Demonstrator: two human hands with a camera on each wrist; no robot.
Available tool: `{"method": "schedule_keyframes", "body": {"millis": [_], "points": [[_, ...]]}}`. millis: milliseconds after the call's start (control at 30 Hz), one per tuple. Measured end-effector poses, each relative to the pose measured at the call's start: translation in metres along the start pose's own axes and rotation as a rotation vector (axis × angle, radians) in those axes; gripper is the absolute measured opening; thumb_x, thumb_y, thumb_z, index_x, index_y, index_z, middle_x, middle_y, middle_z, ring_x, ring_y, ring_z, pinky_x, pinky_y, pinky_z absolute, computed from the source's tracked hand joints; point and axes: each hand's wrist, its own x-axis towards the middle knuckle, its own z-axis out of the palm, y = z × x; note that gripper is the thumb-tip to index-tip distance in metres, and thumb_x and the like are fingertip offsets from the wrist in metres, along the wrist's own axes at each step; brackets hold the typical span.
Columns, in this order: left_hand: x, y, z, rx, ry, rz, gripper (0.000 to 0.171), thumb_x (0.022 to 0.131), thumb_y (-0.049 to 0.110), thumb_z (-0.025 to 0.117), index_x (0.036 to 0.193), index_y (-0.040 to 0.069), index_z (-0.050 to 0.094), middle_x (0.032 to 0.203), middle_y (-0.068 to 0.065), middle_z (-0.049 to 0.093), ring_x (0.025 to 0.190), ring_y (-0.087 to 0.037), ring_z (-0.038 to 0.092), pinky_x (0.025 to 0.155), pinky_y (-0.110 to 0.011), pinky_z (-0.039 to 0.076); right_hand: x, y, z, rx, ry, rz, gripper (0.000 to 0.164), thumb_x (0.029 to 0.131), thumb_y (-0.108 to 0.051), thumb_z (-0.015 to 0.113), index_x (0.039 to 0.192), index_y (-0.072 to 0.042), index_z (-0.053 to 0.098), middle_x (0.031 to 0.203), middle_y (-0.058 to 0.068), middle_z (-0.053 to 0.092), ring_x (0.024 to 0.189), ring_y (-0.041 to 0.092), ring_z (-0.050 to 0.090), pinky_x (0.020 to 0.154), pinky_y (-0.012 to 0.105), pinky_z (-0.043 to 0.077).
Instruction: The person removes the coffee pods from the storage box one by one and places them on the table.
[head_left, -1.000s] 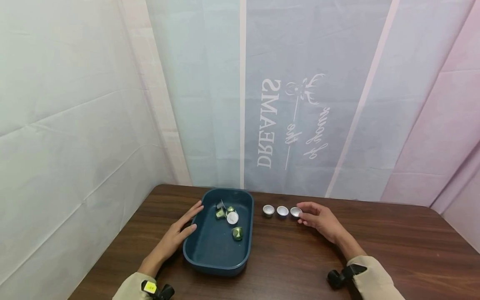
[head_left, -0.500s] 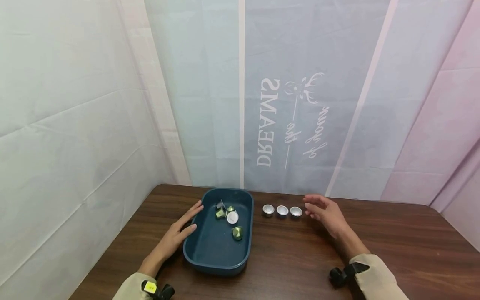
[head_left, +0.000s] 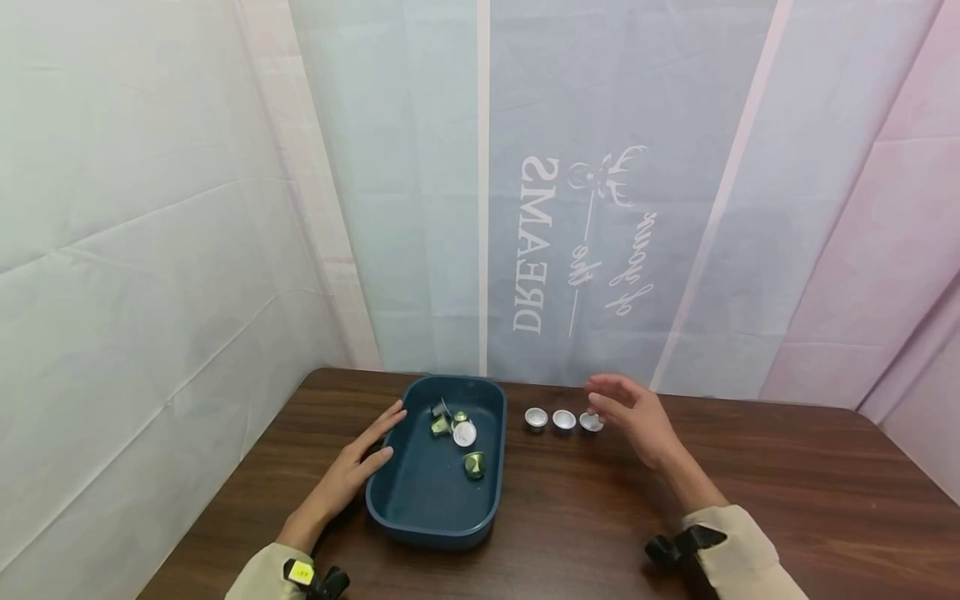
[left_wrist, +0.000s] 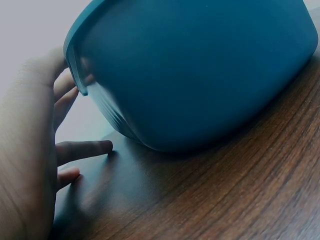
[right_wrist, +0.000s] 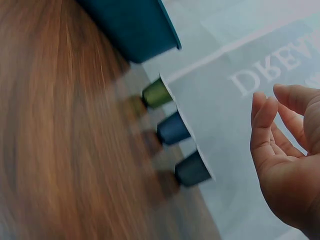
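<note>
Three coffee capsules stand in a row on the table, silver lids up: a green capsule (right_wrist: 157,94) nearest the bin, a blue capsule (right_wrist: 173,128) in the middle and a dark capsule (right_wrist: 193,169) at the right end. Above and beside the dark capsule, my right hand (head_left: 636,421) hovers with fingers loosely bent and nothing between them. My left hand (head_left: 351,473) rests against the left rim of a blue plastic bin (head_left: 435,533), fingers extended. Inside the bin lie several loose capsules, among them a green capsule (head_left: 474,465) and one with its white lid (head_left: 465,434) showing.
The dark wooden table (head_left: 585,533) extends to both sides, its back edge just behind the capsule row. A printed curtain (head_left: 420,208) hangs behind the table. Each sleeve carries a strapped wrist camera (head_left: 682,546).
My right hand has let go of the right-end capsule, drawn back to the right, then come up and left over it. My left hand and the bin have stayed put.
</note>
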Motion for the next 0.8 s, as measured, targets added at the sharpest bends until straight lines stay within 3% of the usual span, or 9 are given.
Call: {"method": "schedule_keyframes", "body": {"millis": [167, 467, 733, 800], "points": [[0.0, 0.005, 0.001, 0.007, 0.002, 0.009, 0.053, 0.098, 0.0, 0.046, 0.149, 0.007, 0.034, 0.157, -0.01, 0.02, 0.141, -0.036, 0.021, 0.099, -0.068, 0.022, 0.001, -0.007, 0.012, 0.011, -0.028, -0.022, 0.045, 0.09, -0.019, 0.069, 0.125, 0.004, 0.054, 0.116, 0.011, 0.063, 0.089, 0.021, 0.067, 0.077, 0.036, 0.054], [0.0, 0.009, -0.001, 0.012, 0.0, 0.007, 0.054, 0.097, -0.002, 0.046, 0.148, 0.008, 0.035, 0.156, -0.014, 0.021, 0.14, -0.039, 0.021, 0.099, -0.068, 0.022, 0.004, -0.017, 0.038, 0.037, -0.13, -0.082, 0.04, 0.091, -0.014, 0.067, 0.125, 0.004, 0.055, 0.121, 0.02, 0.059, 0.09, 0.025, 0.065, 0.077, 0.033, 0.053], [-0.001, 0.003, -0.001, 0.016, -0.009, 0.016, 0.052, 0.099, 0.004, 0.046, 0.149, 0.01, 0.034, 0.157, -0.007, 0.02, 0.142, -0.031, 0.02, 0.102, -0.063, 0.023, 0.009, -0.025, 0.064, 0.029, -0.228, -0.091, 0.036, 0.089, -0.014, 0.069, 0.122, -0.003, 0.059, 0.12, 0.017, 0.06, 0.091, 0.028, 0.066, 0.078, 0.046, 0.052], [0.0, 0.014, -0.002, 0.009, -0.006, 0.014, 0.052, 0.098, 0.002, 0.047, 0.148, 0.007, 0.035, 0.156, -0.012, 0.021, 0.141, -0.035, 0.021, 0.102, -0.064, 0.023, 0.008, -0.029, 0.071, 0.022, -0.25, -0.088, 0.035, 0.089, -0.014, 0.069, 0.121, -0.003, 0.06, 0.119, 0.019, 0.059, 0.09, 0.031, 0.066, 0.075, 0.045, 0.053]]}}
